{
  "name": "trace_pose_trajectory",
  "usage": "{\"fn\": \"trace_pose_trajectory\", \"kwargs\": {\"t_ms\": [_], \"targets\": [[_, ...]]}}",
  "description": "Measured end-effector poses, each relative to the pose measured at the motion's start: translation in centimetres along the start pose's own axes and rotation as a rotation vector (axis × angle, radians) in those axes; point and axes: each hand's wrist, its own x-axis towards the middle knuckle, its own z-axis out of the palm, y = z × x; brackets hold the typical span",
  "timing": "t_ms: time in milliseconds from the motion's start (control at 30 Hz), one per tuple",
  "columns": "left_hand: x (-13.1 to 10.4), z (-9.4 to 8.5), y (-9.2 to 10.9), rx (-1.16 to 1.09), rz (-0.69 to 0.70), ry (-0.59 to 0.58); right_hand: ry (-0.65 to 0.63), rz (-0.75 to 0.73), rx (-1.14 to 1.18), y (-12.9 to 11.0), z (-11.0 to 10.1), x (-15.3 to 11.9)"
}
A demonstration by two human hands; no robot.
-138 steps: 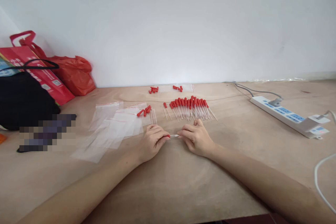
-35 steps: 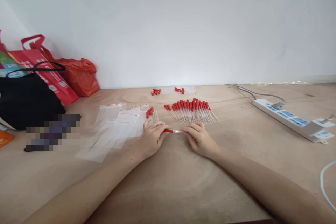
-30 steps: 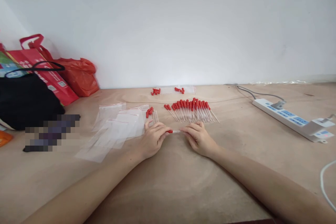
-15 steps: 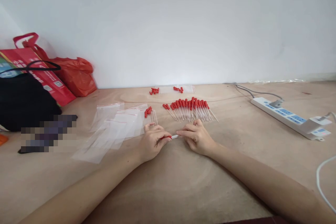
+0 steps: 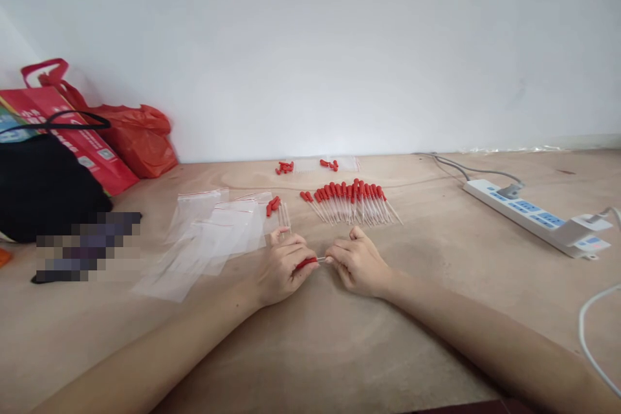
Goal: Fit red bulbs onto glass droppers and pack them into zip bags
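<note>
My left hand (image 5: pixel 286 267) is closed around a red rubber dropper bulb (image 5: pixel 306 262), which shows between thumb and fingers. A thin clear dropper tube (image 5: pixel 321 259) runs from the bulb's end to my right hand (image 5: pixel 358 263), whose fingers pinch its other end. How deep the tube sits in the bulb cannot be made out. Just beyond my left hand lie a few loose red bulbs (image 5: pixel 272 206) and several loose tubes (image 5: pixel 284 215). Behind my right hand a fanned row of droppers with red bulbs (image 5: pixel 350 191) lies on the wooden table (image 5: pixel 334 349).
Flat clear zip bags (image 5: pixel 208 239) overlap left of my left hand. Near the wall are more red bulbs (image 5: pixel 285 168) and a clear bag (image 5: pixel 347 163). A white power strip (image 5: pixel 533 213) with cables lies right. Red (image 5: pixel 140 139) and black bags (image 5: pixel 48 187) stand left.
My right hand has moved slightly left and down, closer to my left hand. Less of the tube shows between them, and more of the red bulb is visible.
</note>
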Motion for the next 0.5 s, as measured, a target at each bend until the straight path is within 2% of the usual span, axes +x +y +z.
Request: {"fn": "trace_pose_trajectory", "kwargs": {"t_ms": [133, 300, 400, 500], "targets": [[0.1, -0.2, 0.2, 0.049, 0.035, -0.019, -0.074, 0.044, 0.043, -0.3, 0.0, 0.1], [0.4, -0.3, -0.4, 0.139, 0.119, 0.041, -0.165, 0.107, 0.079, -0.2, -0.5, 0.6], [0.4, -0.3, -1.2, 0.162, 0.096, 0.079, -0.165, 0.110, 0.053, -0.1, -1.1, 0.7], [0.2, -0.5, -2.2, 0.181, 0.017, 0.090, -0.174, 0.122, 0.049, 0.3, -1.6, 0.7]]}}
